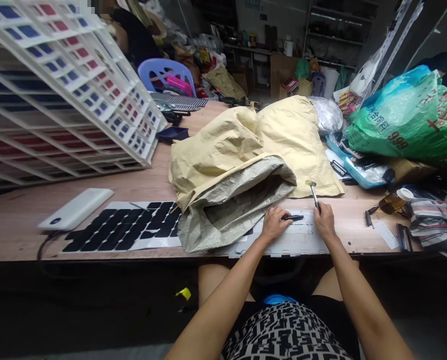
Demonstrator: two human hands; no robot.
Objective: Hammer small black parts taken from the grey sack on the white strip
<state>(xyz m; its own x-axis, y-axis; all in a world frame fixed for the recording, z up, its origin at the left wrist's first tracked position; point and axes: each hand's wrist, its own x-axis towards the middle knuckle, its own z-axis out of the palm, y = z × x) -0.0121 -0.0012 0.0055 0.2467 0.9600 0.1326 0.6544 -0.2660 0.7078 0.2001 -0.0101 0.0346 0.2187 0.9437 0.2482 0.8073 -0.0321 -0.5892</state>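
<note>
My left hand [275, 223] rests at the table's front edge, its fingers closed on a slim black piece [294, 217] whose exact kind is unclear. Under both hands lies a pale flat board [298, 240]. A small hammer [314, 194] is gripped in my right hand [324, 220]; its dark handle is in the fist and its head points away from me. That head is over the corner of a yellow woven sack [294, 130]. Left of my hands, another sack [242, 205] gapes toward me, showing its grey lining.
A white sheet with rows of black pieces [123, 227] lies left, beside a white power-bank-like box [76, 209]. A white plastic basket [133, 125] leans at far left. On the right are a green plastic bag [411, 120], an amber bottle [394, 201] and striped cloth [435, 222].
</note>
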